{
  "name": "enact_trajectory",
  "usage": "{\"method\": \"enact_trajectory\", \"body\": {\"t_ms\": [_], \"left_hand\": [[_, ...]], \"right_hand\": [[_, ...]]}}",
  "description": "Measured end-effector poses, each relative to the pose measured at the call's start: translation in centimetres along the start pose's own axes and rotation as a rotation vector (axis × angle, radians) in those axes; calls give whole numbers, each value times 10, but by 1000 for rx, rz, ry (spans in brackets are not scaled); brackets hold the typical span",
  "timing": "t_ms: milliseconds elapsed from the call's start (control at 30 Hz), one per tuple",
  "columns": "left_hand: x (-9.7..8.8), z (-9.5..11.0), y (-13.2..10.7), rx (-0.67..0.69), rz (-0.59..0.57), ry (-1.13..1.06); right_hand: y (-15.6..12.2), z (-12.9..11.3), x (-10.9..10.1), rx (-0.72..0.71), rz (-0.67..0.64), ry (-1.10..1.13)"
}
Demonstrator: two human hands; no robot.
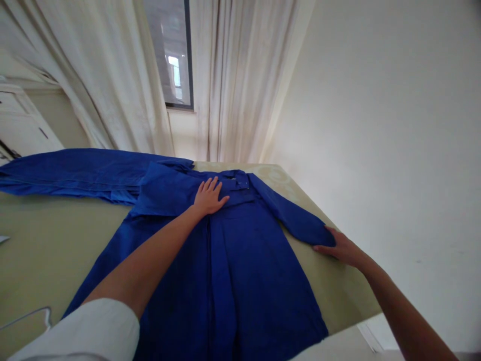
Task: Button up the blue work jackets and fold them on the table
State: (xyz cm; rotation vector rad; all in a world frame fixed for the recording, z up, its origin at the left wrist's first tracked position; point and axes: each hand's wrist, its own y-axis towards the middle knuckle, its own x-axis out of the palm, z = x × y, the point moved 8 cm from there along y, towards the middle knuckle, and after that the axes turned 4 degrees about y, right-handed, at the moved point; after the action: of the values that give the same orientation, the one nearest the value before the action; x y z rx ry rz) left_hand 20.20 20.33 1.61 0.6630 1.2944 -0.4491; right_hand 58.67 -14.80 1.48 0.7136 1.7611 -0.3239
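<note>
A bright blue long garment (240,271) lies spread face up on a pale green table (41,250), collar at the far end. My left hand (208,197) rests flat and open on its chest just below the collar. My right hand (338,245) grips the cuff end of the garment's right sleeve (289,213) near the table's right edge, fingers tucked under the cloth.
More blue cloth (75,173) lies bunched across the far left of the table. A thin wire hanger (33,315) sits at the near left. White curtains (233,75) and a window (173,50) stand behind; a plain wall is on the right.
</note>
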Motion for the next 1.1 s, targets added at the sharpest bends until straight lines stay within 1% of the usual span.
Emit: {"method": "enact_trajectory", "body": {"t_ms": [33,67,133,200,233,267,300,333,367,400,433,467,500,533,567,600,633,667,700,733,767,800,867,933,1000,1033,1100], "left_hand": [[0,14,4,55,24,-11],[5,28,8,98,-5,-36],[24,49,15,135,-150,-102],[39,61,19,154,-271,-160],[43,65,20,170,-303,-175],[42,67,22,180,-308,-192],[37,68,23,180,-289,-232],[27,69,25,171,-252,-321],[14,71,25,157,-207,-473],[-1,74,24,146,-169,-690],[-18,78,22,146,-151,-956],[-34,83,18,160,-159,-1238],[-49,89,12,182,-194,-1491],[-63,92,6,196,-230,-1698],[-75,92,1,189,-244,-1849],[-84,85,-4,147,-216,-1945],[-89,71,-8,57,-144,-1990],[-90,51,-12,-81,-46,-1991],[-89,27,-17,-242,56,-1959],[-87,2,-23,-397,145,-1905],[-85,-23,-29,-529,207,-1844],[-84,-46,-35,-628,245,-1790],[-85,-90,-46,-750,278,-1709],[-85,-132,-58,-855,316,-1626],[-84,-169,-73,-964,348,-1523],[-82,-185,-80,-1006,360,-1470],[-79,-210,-92,-1043,391,-1369]], "right_hand": [[-4,13,-1,1,-50,16],[-7,21,-2,-4,-89,27],[-8,30,-14,9,-79,17],[-3,27,-32,39,-55,-7],[2,20,-45,63,-14,-21],[7,7,-62,74,59,-32],[12,-13,-81,63,156,-36],[16,-41,-102,27,287,-29],[18,-80,-121,-81,409,0],[19,-124,-134,-207,488,35],[18,-169,-144,-328,553,78],[17,-215,-146,-454,562,140],[17,-259,-142,-573,527,223],[17,-298,-132,-681,445,312],[15,-335,-117,-800,343,395],[11,-367,-99,-940,228,428],[6,-391,-79,-1045,147,447],[5,-407,-60,-1105,100,455],[6,-417,-40,-1122,76,445],[10,-421,-21,-1099,67,419],[16,-422,0,-1055,57,377],[22,-422,20,-1009,39,321],[30,-418,60,-961,-29,188],[33,-412,93,-939,-91,71],[36,-404,113,-900,-98,-2],[39,-399,119,-867,-87,-20],[47,-387,124,-780,-68,-20]]}}
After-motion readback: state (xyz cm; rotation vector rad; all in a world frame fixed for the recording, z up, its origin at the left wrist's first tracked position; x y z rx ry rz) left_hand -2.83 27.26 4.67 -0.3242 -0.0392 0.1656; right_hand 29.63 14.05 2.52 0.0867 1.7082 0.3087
